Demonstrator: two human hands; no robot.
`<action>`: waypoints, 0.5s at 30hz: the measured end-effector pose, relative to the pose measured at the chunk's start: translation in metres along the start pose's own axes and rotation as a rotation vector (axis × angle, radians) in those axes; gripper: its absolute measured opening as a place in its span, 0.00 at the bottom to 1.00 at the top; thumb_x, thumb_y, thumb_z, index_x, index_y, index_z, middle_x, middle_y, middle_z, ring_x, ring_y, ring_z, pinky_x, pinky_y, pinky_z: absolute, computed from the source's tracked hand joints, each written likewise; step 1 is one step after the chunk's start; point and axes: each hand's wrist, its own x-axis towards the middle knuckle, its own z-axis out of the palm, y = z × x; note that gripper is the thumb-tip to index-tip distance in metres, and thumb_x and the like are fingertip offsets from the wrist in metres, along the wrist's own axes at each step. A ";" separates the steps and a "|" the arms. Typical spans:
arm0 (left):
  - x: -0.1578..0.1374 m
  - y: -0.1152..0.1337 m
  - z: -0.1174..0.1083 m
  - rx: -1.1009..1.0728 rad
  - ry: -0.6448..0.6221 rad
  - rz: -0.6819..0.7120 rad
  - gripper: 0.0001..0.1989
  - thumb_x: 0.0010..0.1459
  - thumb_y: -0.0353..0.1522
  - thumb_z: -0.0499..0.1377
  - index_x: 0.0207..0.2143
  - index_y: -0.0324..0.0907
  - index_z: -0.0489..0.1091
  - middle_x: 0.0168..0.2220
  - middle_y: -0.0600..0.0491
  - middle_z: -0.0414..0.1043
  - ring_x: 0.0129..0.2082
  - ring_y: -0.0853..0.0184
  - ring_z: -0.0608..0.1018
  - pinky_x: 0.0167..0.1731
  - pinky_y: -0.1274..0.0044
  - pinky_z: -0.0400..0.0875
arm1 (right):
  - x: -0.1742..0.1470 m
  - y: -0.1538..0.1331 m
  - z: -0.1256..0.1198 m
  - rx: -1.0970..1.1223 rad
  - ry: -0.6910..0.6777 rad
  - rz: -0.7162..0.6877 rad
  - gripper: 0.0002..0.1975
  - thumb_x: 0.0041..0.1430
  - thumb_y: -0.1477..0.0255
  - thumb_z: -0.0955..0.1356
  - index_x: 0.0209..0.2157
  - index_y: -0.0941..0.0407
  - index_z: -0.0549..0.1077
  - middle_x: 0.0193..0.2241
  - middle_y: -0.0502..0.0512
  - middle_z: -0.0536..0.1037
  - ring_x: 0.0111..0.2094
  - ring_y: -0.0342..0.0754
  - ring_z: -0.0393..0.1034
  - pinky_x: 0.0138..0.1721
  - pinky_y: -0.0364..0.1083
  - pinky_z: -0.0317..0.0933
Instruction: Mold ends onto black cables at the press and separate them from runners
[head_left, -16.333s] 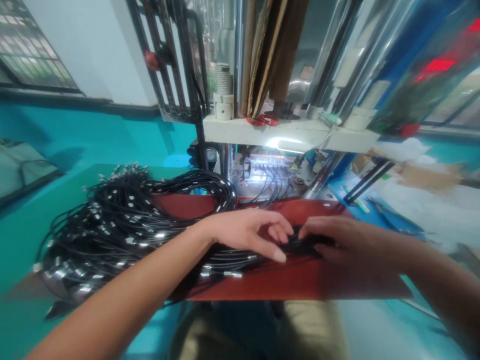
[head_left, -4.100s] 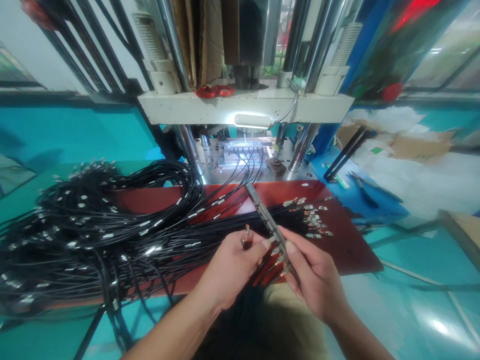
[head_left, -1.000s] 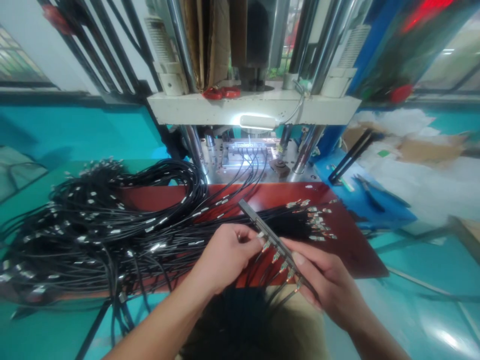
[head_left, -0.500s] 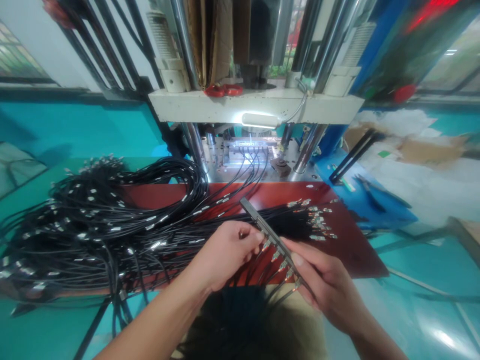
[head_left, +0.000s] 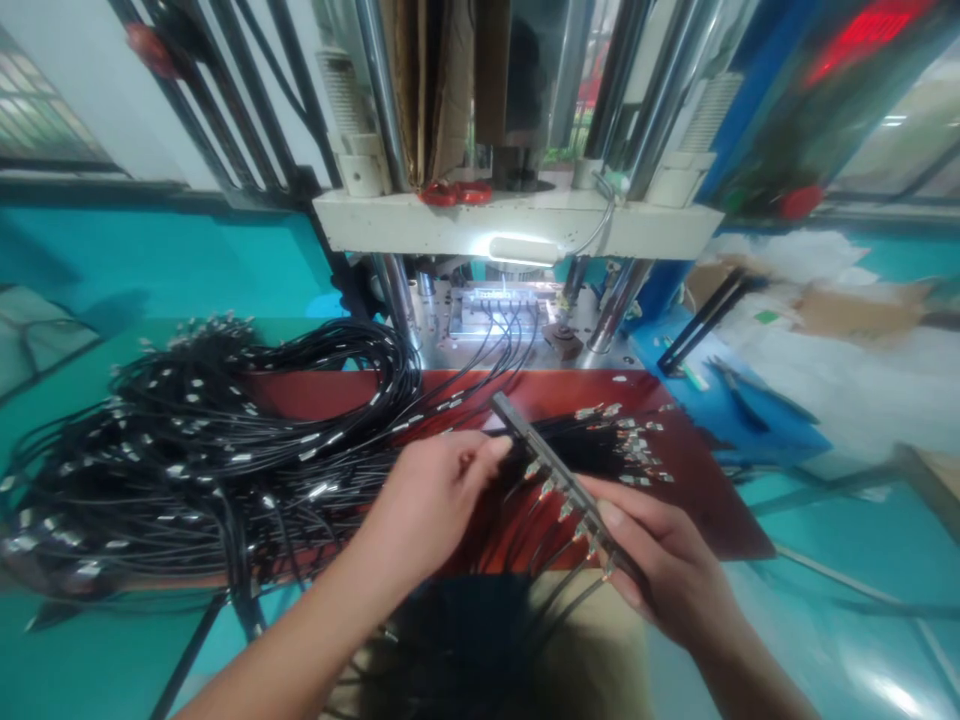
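Extending diagonally above the red board point(head_left: 709, 515) in the head view, a dark slotted metal bar point(head_left: 550, 460) is clamped in the right hand point(head_left: 652, 550), its lower end being gripped between thumb and fingers. The bar is tilted, with its upper end directed away from the person. Along its left-hand edge a row of small metal connectors point(head_left: 565, 511) is seated, from which thin black leads are trailed downward toward the lap.

The left hand point(head_left: 439, 490) is positioned near the upper part of the bar, apart from the right hand. Its thumb and forefinger are brought close to the bar's edge; whether a lead is pinched between them cannot be told.

To the left, a large heap of black cables point(head_left: 187, 450) with bright metal pieces is spread partly over the board. At the board's right, a group of cable ends point(head_left: 637, 440) is laid out beyond the bar.

Behind the board, several leads are seated in a brightly lit metal fixture point(head_left: 495, 318). Above it, a lamp point(head_left: 523, 250) is mounted on the white press plate point(head_left: 420, 230), on which red-handled scissors point(head_left: 454, 193) are rested. At the right, pliers point(head_left: 739, 395) are laid on a blue surface point(head_left: 787, 440).
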 end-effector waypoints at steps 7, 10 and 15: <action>-0.006 -0.008 -0.014 -0.488 -0.012 -0.128 0.13 0.52 0.39 0.65 0.34 0.41 0.68 0.25 0.57 0.70 0.19 0.75 0.65 0.21 0.81 0.59 | 0.000 -0.004 0.001 0.075 0.027 0.063 0.31 0.59 0.55 0.66 0.57 0.59 0.69 0.15 0.47 0.68 0.10 0.36 0.49 0.10 0.38 0.43; -0.005 -0.014 -0.005 -0.622 0.066 -0.117 0.15 0.54 0.38 0.64 0.39 0.42 0.64 0.30 0.54 0.73 0.19 0.76 0.67 0.19 0.82 0.60 | 0.000 -0.005 0.002 0.077 0.020 0.058 0.31 0.58 0.54 0.66 0.57 0.58 0.70 0.13 0.46 0.66 0.10 0.37 0.49 0.10 0.39 0.43; 0.001 -0.015 0.004 -0.551 -0.110 -0.134 0.12 0.58 0.40 0.59 0.35 0.40 0.65 0.27 0.56 0.70 0.15 0.81 0.56 0.14 0.83 0.44 | -0.001 -0.005 0.001 0.033 0.029 0.076 0.33 0.58 0.52 0.66 0.58 0.58 0.69 0.11 0.45 0.63 0.10 0.38 0.49 0.10 0.39 0.45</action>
